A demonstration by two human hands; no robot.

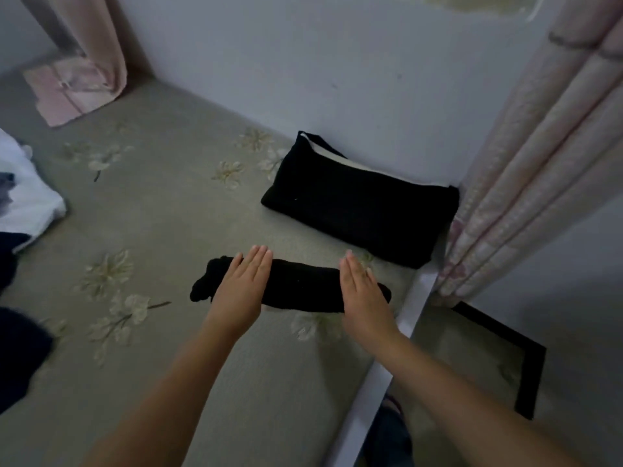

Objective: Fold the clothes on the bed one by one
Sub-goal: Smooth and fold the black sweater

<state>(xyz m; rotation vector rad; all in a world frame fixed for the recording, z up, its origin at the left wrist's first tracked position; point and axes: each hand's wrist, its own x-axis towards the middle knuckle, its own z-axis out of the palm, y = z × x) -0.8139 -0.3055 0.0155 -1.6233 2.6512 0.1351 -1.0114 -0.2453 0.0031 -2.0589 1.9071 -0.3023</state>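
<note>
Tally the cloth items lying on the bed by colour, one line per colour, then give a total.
Black: 2, the long rolled black garment under both hands and the folded black cloth bundle by the wall.
White: 1, the crumpled white garment.
Pink: 1, the folded pink fabric.
Total: 4

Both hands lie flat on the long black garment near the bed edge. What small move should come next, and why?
Probably lift the left hand and right hand off the black garment: it already lies in a narrow, compact shape. Then move it toward the folded black pile by the wall.
</note>
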